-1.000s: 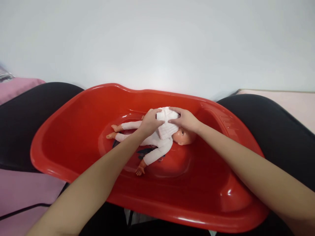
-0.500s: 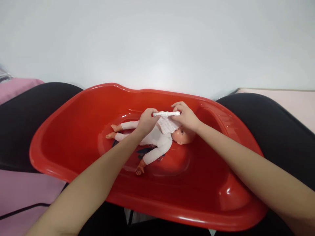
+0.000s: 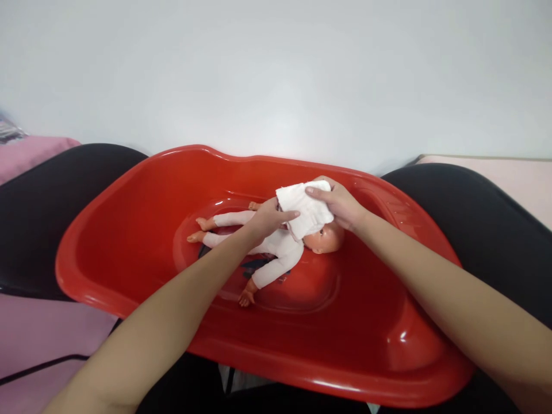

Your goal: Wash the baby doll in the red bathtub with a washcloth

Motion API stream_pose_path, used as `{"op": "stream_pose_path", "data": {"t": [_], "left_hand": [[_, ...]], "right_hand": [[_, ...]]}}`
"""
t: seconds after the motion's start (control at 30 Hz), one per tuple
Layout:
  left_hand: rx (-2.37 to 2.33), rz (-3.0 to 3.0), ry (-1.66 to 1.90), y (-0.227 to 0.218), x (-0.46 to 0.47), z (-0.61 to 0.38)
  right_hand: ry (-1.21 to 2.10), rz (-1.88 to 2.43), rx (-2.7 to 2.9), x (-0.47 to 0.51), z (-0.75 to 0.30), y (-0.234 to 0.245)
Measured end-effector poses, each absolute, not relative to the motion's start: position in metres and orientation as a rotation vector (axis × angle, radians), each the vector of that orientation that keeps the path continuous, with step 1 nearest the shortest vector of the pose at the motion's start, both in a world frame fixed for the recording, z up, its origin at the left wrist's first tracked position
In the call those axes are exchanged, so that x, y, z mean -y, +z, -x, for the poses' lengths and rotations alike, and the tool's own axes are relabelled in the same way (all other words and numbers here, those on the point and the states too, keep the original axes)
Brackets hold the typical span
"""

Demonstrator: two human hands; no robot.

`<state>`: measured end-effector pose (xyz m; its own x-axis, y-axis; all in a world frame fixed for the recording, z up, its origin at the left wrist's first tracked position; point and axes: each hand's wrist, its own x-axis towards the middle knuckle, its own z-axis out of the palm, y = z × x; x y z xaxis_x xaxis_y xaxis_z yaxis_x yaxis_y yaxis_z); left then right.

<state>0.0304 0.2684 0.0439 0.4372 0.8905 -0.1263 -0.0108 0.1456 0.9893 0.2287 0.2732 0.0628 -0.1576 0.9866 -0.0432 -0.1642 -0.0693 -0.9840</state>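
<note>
A small white cloth (image 3: 304, 208) is spread between my two hands, above the chest and face of a baby doll (image 3: 280, 261). My left hand (image 3: 272, 217) pinches its left edge, thumb on top. My right hand (image 3: 338, 201) grips the right edge, thumb across the upper side and fingers behind. The doll wears a white suit and lies on its back, feet to the left and head to the right. Part of its face and upper body is hidden by the cloth and my left hand.
A red baby bathtub (image 3: 345, 345) holds the doll. Black chair seats stand on the left (image 3: 64, 195) and right (image 3: 448, 190). Behind the tub rises a pale wall (image 3: 276, 75). Pink fabric (image 3: 47, 150) shows at the far left.
The cloth was hanging with a rolled upper edge between my hands; now its flat white face is turned up. Both hands have shifted slightly right, and their grip has changed.
</note>
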Motion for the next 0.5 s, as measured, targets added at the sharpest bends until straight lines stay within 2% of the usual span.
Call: {"op": "stream_pose_path", "data": {"t": [0.27,0.4,0.5], "left_hand": [[-0.813,-1.172,0.998,0.036,-0.276,-0.027],[-0.847,-1.298,0.953,0.035,-0.277,-0.027],[-1.024,-1.644,0.844,0.030,-0.278,-0.029]], "right_hand": [[1.677,1.035,1.233,-0.272,-0.231,0.059],[1.576,1.184,1.237,-0.274,-0.230,0.053],[1.415,1.303,1.207,-0.279,-0.231,0.047]]}}
